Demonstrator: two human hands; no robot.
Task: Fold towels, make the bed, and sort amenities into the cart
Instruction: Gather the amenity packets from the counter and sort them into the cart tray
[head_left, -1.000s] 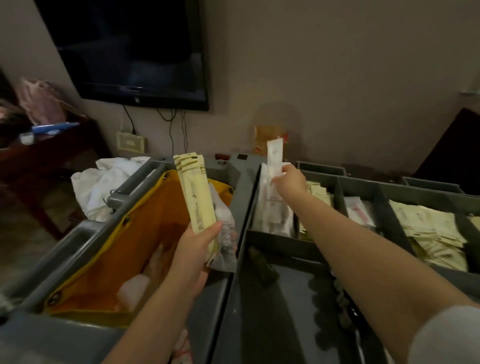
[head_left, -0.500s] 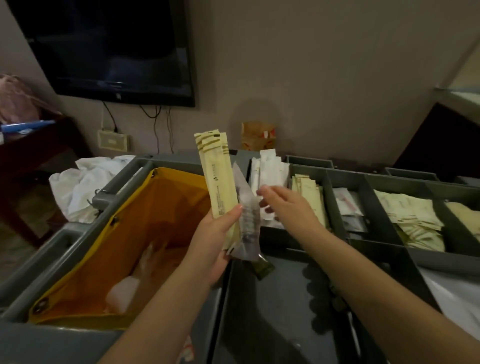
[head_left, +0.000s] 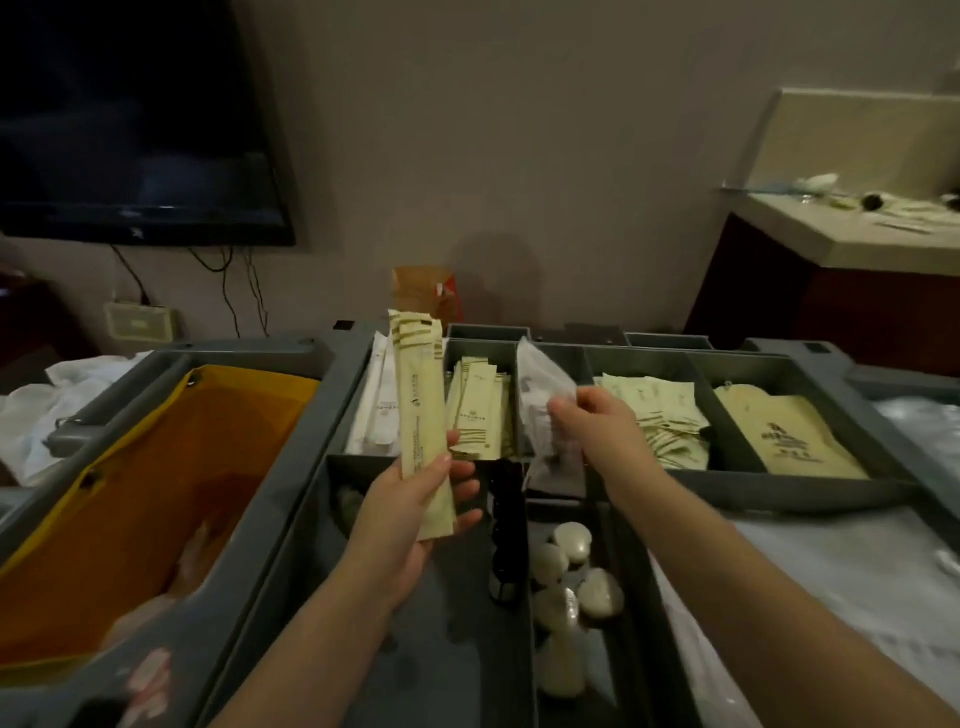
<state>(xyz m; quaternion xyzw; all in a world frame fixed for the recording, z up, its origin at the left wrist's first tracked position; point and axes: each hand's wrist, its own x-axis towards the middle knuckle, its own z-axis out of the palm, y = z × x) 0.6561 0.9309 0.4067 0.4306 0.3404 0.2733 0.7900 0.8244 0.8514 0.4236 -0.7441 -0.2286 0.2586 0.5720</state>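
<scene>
- Amenity sorting: the left hand (head_left: 389, 525) curls its fingers round a cream sachet (head_left: 420, 405), upright over the cart (head_left: 317, 410).
- The right hand (head_left: 602, 436) pinches a clear packet (head_left: 540, 384) above the compartments (head_left: 753, 480); next, probably release into the matching one.

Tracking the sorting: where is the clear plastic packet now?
Head view, centre: the right hand pinches the clear plastic packet above the grey cart tray, right of the long cream sachet.

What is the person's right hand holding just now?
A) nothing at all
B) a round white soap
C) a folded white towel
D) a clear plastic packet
D: the right hand pinches a clear plastic packet above the cart, while the left hand grips a long cream packet.
</scene>
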